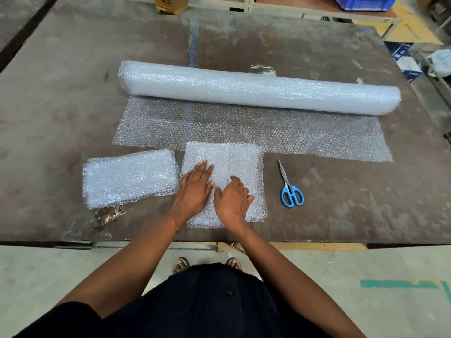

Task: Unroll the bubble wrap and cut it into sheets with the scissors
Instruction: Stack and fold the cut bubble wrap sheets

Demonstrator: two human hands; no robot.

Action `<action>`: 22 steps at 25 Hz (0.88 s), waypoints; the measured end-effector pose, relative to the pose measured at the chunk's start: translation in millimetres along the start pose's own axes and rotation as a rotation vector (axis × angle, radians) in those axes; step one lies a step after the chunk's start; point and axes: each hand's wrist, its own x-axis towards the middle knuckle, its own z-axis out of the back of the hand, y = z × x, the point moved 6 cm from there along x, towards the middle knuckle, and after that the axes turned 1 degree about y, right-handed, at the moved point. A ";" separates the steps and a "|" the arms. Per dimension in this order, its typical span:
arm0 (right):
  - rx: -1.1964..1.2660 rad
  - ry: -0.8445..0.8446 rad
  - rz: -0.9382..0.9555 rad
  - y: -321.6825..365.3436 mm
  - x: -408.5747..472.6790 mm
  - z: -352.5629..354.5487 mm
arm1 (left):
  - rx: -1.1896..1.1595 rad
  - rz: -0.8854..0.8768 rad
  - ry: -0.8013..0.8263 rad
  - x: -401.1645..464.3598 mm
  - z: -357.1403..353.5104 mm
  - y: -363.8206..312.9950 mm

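Observation:
A long roll of bubble wrap [258,87] lies across the worn brown table [61,98], with an unrolled stretch [244,129] spread flat in front of it. A folded cut sheet [244,162] rests near the table's front edge. My left hand [195,189] lies flat on it with fingers spread. My right hand [233,198] presses down beside it, fingers curled onto the sheet's fold. Blue-handled scissors [290,186] lie shut on the table to the right of the sheet, untouched. A stack of folded sheets [129,178] sits to the left.
A cardboard box [170,3] stands at the table's far edge. A blue crate [363,2] sits on a bench behind. Boxes and a white bag [441,63] are at the far right. A chipped patch [107,214] marks the table front.

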 end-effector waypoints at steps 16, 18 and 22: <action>0.923 0.379 -0.098 37.2 33.6 18.1 | -0.824 0.185 -0.189 -11.5 40.2 16.4; 0.889 0.447 -0.017 55.8 36.3 26.9 | -1.079 0.332 -0.322 -9.3 66.3 29.0; 0.791 0.702 0.163 93.4 41.2 34.8 | -1.598 0.484 -0.156 -3.4 114.1 69.4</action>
